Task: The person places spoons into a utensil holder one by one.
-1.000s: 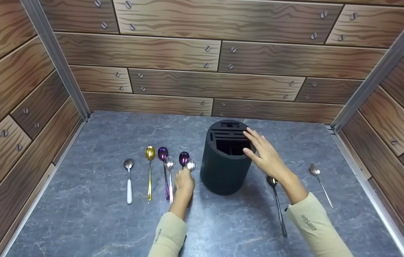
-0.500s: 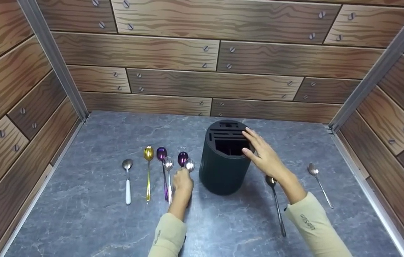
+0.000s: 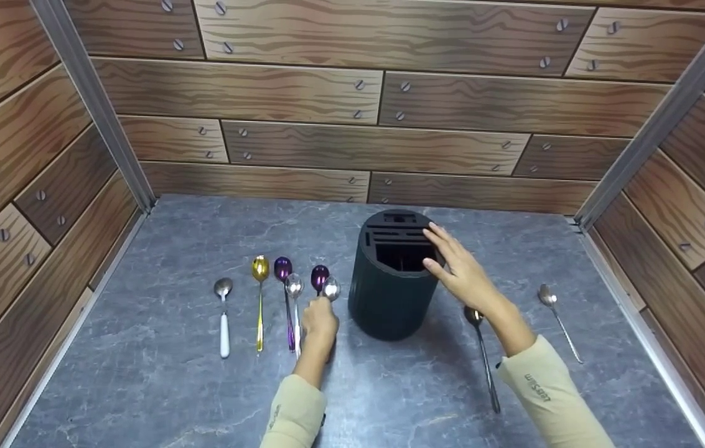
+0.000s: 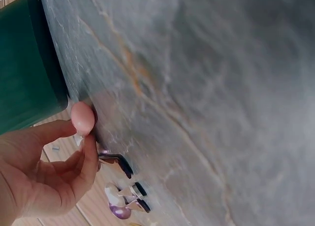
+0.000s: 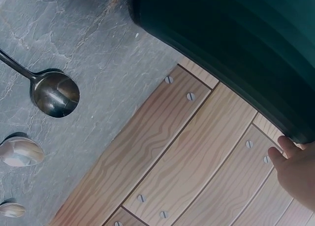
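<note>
My left hand [image 3: 320, 320] is low over the table, thumb and fingertips together at the handle of a silver spoon [image 3: 331, 289]; its bowl shows beyond the knuckles and most of the handle is hidden. Just beside that bowl is a dark purple spoon [image 3: 320, 275], its lower part behind the hand. The left wrist view shows the left hand [image 4: 54, 172] pinching close to the tabletop. My right hand [image 3: 461, 274] lies with extended fingers on the rim of an upright dark green knife block [image 3: 392, 305], which has slots and a square opening on top.
Left of the hand lie another silver spoon [image 3: 294, 286], a purple spoon [image 3: 283, 269], a gold spoon [image 3: 260, 269] and a white-handled spoon [image 3: 224, 333]. On the right are a dark long-handled spoon [image 3: 484, 364] and a small silver spoon [image 3: 556, 314]. Wood-patterned walls [image 3: 302, 99] enclose the table.
The head view shifts very slightly. Both hands, the spoons and the green block keep their places.
</note>
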Available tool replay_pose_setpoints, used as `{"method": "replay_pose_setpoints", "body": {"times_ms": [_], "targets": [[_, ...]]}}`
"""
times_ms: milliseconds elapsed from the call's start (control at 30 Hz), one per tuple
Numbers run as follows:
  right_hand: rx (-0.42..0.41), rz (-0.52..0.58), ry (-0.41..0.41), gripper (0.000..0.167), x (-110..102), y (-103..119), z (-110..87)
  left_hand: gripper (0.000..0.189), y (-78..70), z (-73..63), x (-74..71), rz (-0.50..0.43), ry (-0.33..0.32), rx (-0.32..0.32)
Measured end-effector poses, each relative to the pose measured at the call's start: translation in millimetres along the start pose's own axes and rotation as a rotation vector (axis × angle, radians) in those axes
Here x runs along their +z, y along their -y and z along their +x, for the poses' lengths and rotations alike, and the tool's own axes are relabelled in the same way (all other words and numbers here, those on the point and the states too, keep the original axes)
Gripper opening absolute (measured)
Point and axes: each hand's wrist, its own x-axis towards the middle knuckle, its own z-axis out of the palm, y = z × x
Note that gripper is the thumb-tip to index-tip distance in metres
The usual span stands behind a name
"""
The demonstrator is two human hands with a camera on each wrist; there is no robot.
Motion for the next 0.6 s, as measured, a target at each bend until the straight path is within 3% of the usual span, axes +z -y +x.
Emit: {"method": "replay_pose_setpoints", "body": {"times_ms": [367, 600], "targets": [[0.005, 0.013, -0.018, 0.054, 0.9, -0.8, -2.3, 0.006, 4.4, 0.3, 4.9, 0.017, -0.061, 0.038], [-0.007, 0.012, -0.018, 0.054, 1.1, -0.1, 2.0, 0.011, 1.7, 2.2, -1.5, -0.046, -0.059, -0.013]]}}
